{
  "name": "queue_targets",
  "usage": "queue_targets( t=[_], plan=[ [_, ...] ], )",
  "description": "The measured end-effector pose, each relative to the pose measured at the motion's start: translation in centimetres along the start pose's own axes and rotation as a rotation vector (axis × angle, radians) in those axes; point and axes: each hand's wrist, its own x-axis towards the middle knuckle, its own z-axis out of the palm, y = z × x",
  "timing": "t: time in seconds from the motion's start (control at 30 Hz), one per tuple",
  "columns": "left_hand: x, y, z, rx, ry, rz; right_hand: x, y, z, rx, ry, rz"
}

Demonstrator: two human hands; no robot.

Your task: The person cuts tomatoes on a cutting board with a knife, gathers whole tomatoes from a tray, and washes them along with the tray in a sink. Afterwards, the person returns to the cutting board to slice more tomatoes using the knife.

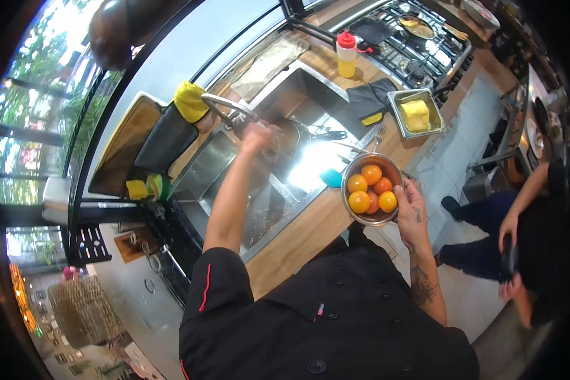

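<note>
My left hand point(259, 134) is at the curved faucet point(225, 103), over the metal sink point(307, 85); its fingers are blurred, and whether they hold anything is unclear. On the right, my right hand point(411, 212) grips the rim of a round metal bowl point(386, 159). Several orange and yellow tomatoes point(372, 173) lie inside the bowl, which is held beside the wooden counter edge. A dark-handled pan point(329, 135) sits in the sink, partly lost in glare.
A squeeze bottle point(346, 63) stands behind the sink, near the stove point(418, 47). On the counter's right are a dark cloth point(370, 98) and a metal tray point(418, 132) with a yellow block. Another person point(525, 221) stands at the right, holding a dark object.
</note>
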Motion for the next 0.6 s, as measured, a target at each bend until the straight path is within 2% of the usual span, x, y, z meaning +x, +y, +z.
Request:
queue_targets(
  t=[0.03,0.1,0.13,0.2,0.23,0.27,0.3,0.33,0.37,0.4,0.47,0.5,0.53,0.6],
  plan=[
    [7.7,-7.0,2.8,0.228,0.303,0.201,-0.1,0.3,0.3,-0.035,0.033,-0.037],
    [7.2,-5.8,0.4,0.209,0.36,0.007,-0.5,1.6,0.5,-0.086,0.054,-0.056],
    [7.5,-5.7,-0.5,0.41,0.394,0.035,-0.9,1.7,0.3,-0.139,0.048,-0.091],
    [8.3,-7.5,-1.2,0.627,0.545,0.273,-2.2,0.5,1.1,-0.167,0.034,-0.053],
    [8.4,-7.8,-2.0,0.808,0.536,0.345,-2.3,1.3,0.8,-0.148,0.009,-0.086],
    [6.7,-5.5,-2.9,0.814,0.541,0.226,-2.3,2.4,0.5,-0.13,-0.015,-0.123],
    [6.5,-5.1,-3.5,0.752,0.497,0.243,-3.0,2.4,1.0,-0.116,0.008,-0.199],
    [9.0,-6.6,-3.6,0.707,0.491,0.269,-3.5,2.4,1.5,-0.105,0.033,-0.275],
    [13.4,-9.6,-3.7,0.763,0.531,0.324,-3.6,3.1,1.3,-0.106,0.039,-0.233],
    [15.6,-9.8,-4.4,0.932,0.395,0.294,-3.7,3.7,1.0,-0.098,0.032,-0.189],
    [17.1,-12.2,-5.6,0.934,0.656,0.665,-4.4,3.5,1.3,-0.083,0.107,-0.213],
    [18.0,-12.2,-7.2,0.829,0.51,0.906,-4.2,3.4,1.5,-0.086,0.12,-0.208],
    [19.5,-11.7,-8.1,0.898,0.388,0.829,-4.3,3.5,1.3,-0.079,0.142,-0.22],
    [21.8,-10.4,-8.6,0.976,0.286,0.698,-4.3,3.5,0.7,-0.012,0.133,-0.131]
  ],
)
